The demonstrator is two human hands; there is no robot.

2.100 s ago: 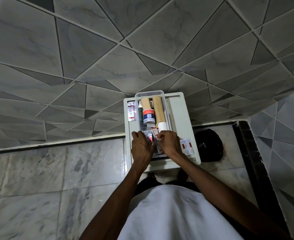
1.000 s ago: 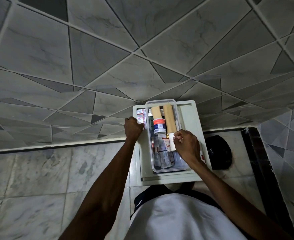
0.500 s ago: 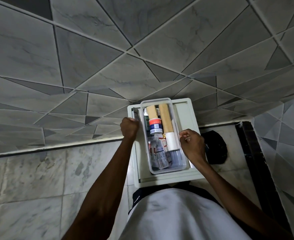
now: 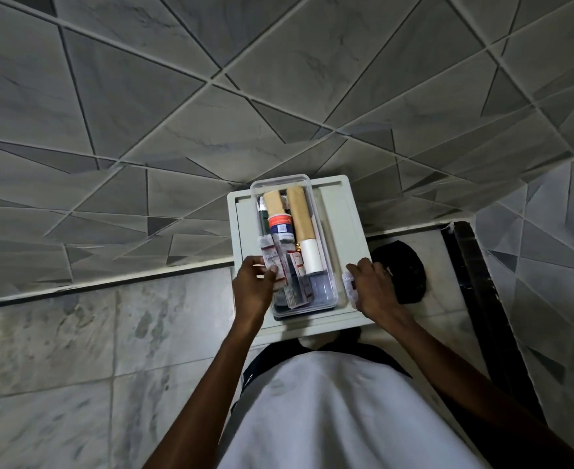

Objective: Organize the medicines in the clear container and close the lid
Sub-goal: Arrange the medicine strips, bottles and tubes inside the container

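A clear container (image 4: 329, 292) stands on a white stool top (image 4: 346, 225). Inside lie two tan rolls (image 4: 298, 211), a white bottle with a red label (image 4: 279, 225) and several blister strips. My left hand (image 4: 253, 286) grips a medicine strip (image 4: 270, 257) at the container's near left edge, held over the other strips. My right hand (image 4: 371, 286) rests on the stool right of the container, closed on a small white packet (image 4: 348, 286). No lid is visible.
A black object (image 4: 404, 275) lies on the floor right of the stool. A dark strip (image 4: 475, 299) runs along the floor at right. Grey patterned tile wall rises behind the stool; marble floor spreads to the left.
My left hand came from the stool's far left corner to the container's near left with a strip. My right hand dropped from the container's right rim to the packet on the stool.
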